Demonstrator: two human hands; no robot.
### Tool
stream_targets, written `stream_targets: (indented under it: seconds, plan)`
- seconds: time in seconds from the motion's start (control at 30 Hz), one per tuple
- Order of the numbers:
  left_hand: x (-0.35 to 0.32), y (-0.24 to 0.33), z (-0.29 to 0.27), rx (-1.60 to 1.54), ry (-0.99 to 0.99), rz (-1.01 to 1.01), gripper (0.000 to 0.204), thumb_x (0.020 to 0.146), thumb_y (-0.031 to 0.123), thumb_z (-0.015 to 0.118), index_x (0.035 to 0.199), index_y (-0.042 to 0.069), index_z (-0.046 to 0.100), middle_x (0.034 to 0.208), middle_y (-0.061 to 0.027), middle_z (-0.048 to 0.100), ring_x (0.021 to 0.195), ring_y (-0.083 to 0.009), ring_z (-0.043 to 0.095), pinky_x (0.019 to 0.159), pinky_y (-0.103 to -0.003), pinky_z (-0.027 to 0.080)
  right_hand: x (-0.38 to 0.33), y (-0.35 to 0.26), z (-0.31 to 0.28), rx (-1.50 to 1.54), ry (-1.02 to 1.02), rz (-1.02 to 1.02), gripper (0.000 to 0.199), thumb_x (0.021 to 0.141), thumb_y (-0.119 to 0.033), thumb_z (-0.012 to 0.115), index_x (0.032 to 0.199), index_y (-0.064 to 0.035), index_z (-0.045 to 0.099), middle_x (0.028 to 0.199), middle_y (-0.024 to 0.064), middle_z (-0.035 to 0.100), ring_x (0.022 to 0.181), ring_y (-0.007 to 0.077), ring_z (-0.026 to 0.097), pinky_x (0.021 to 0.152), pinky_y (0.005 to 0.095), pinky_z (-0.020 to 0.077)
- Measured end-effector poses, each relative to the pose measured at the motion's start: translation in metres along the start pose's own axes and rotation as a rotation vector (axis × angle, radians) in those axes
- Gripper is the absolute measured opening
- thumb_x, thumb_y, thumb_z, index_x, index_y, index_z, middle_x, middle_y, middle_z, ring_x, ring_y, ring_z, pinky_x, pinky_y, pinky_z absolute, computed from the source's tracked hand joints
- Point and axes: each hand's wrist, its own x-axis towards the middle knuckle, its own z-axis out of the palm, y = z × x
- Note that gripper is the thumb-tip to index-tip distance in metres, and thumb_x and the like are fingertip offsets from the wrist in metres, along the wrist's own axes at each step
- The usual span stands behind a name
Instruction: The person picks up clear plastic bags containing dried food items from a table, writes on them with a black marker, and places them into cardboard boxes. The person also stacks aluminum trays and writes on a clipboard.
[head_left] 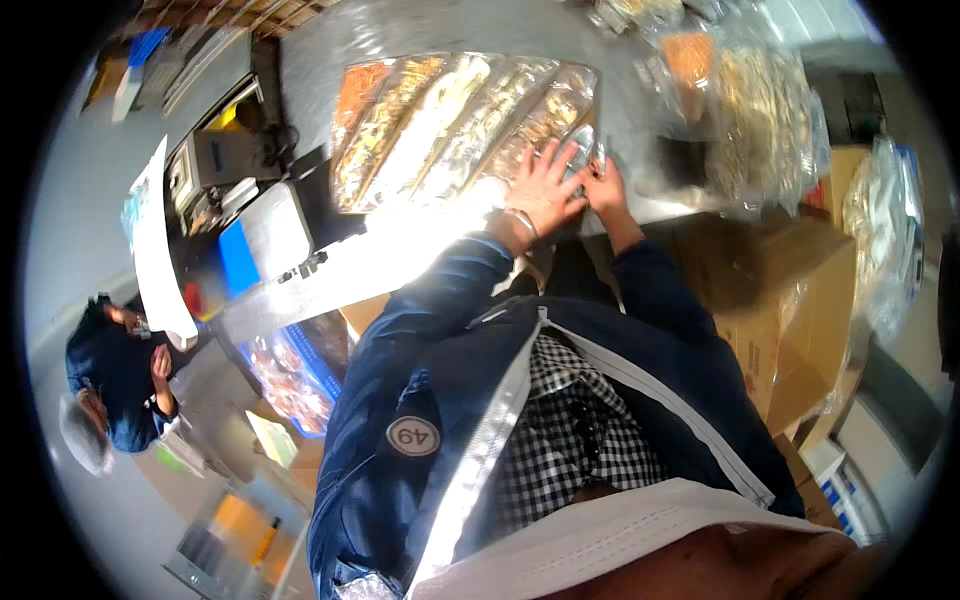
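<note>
On the metal table lies a row of long clear plastic packs side by side, filled with orange, yellow, pale and brownish pieces; glare hides part of them. My left hand lies with fingers spread on the near end of the rightmost, brownish pack. Close beside it, my right hand is closed in a pinch at that pack's near right corner. A shiny bit of clear plastic shows above its fingertips; the exact grip is blurred.
Right of the packs sit a clear bag of orange pieces and a pile of pale-filled clear bags. An open cardboard box stands at my right. A device with a white top is at the left. Further left, a co-worker works.
</note>
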Motion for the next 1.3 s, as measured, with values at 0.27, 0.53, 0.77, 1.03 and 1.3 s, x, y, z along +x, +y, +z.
stream_targets:
  seconds: [0.27,0.53,0.77,1.03,1.3]
  plan:
    - [-0.006,-0.008,-0.003,-0.06,0.017,0.012,0.068,0.089,0.047,0.062,0.147,0.019,0.041,0.158,-0.0106,0.031,0.145,-0.0341,0.028,0.117,-0.057,0.02,-0.005,-0.045,-0.048,0.028,-0.401,0.298,0.023,0.089,-0.029,0.072,0.097,-0.009,0.066,0.061,-0.0081,0.043,0.048,0.0043,0.036,0.044,0.0226,0.0258]
    - [-0.007,-0.008,0.001,-0.095,0.039,-0.01,0.075,0.089,0.047,0.062,0.152,0.018,0.033,0.159,-0.01,0.028,0.146,-0.0325,0.028,0.118,-0.055,0.018,-0.005,-0.016,-0.036,0.157,-0.297,0.214,0.023,0.089,-0.026,0.072,0.097,-0.0064,0.063,0.071,-0.0038,0.056,0.053,0.0044,0.042,0.047,0.0212,0.0287]
    - [-0.002,-0.005,0.003,-0.059,-0.022,-0.022,0.068,0.091,0.047,0.059,0.15,0.021,0.037,0.159,-0.01,0.028,0.147,-0.0332,0.026,0.118,-0.057,0.017,-0.003,0.002,-0.004,-0.296,0.01,-0.047,0.031,0.091,-0.027,0.063,0.095,0.0028,0.055,0.086,0.0201,0.061,0.082,0.0288,0.061,0.076,0.0424,0.0477]
    - [-0.011,0.004,-0.025,-0.157,0.131,-0.054,0.077,0.088,0.051,0.061,0.151,0.016,0.034,0.159,-0.0128,0.027,0.147,-0.0329,0.023,0.118,-0.056,0.016,0.0,-0.028,-0.038,0.16,-0.159,0.21,0.028,0.09,-0.028,0.07,0.1,-0.002,0.066,0.077,0.003,0.065,0.062,0.0096,0.053,0.053,0.0269,0.0407]
    - [-0.024,-0.005,-0.023,-0.039,-0.025,-0.043,0.084,0.088,0.05,0.062,0.153,0.009,0.028,0.157,-0.0151,0.029,0.145,-0.034,0.027,0.118,-0.055,0.018,0.024,0.007,-0.002,-0.196,-0.002,-0.079,0.023,0.089,-0.021,0.068,0.091,0.0004,0.061,0.081,0.0097,0.067,0.075,0.017,0.063,0.067,0.0337,0.0501]
